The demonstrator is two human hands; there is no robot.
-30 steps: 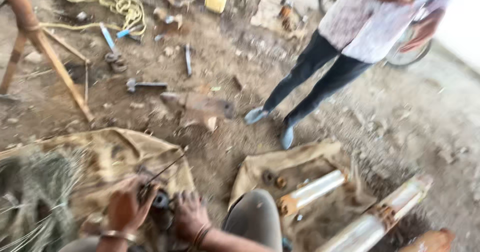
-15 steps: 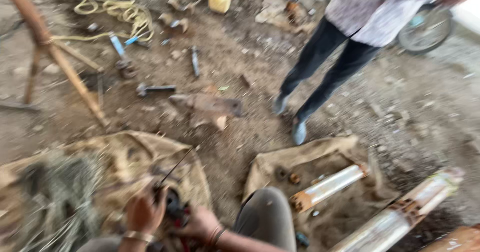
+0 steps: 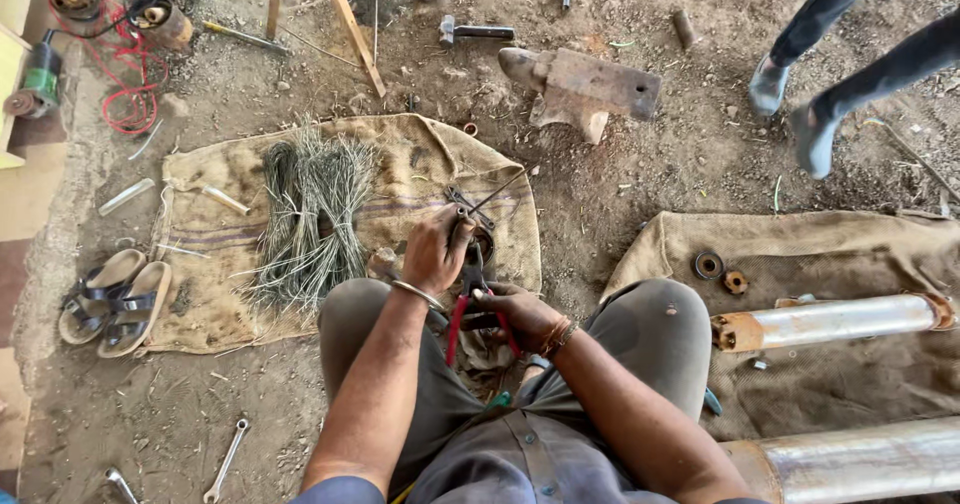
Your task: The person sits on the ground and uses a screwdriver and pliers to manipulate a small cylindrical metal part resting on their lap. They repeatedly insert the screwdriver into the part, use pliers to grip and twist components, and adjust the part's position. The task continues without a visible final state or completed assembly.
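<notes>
I crouch over a burlap sack [image 3: 215, 304] spread on the dirt. My right hand [image 3: 525, 316] grips red-handled pliers [image 3: 472, 302] whose jaws point up towards my left hand. My left hand [image 3: 437, 249] pinches the end of some thin dark wires [image 3: 490, 199] that stick out to the upper right. Beneath both hands sits a small dark round part, mostly hidden. A bundle of grey-green wire strands [image 3: 310, 219] lies on the sack just left of my left hand.
A rusty anvil [image 3: 585, 84] and a hammer [image 3: 478, 32] lie beyond the sack. Another person's legs [image 3: 830, 59] stand at top right. Two metal cylinders [image 3: 830, 321] lie on sacking at right. Sandals [image 3: 115, 299], spanners [image 3: 226, 459] and a wooden stand leg [image 3: 350, 26] are at left.
The view has tilted down and sharpened, so my hands and the sack fill the middle. The standing person's legs have shifted to the top right. My hands stay together on the pliers and wire.
</notes>
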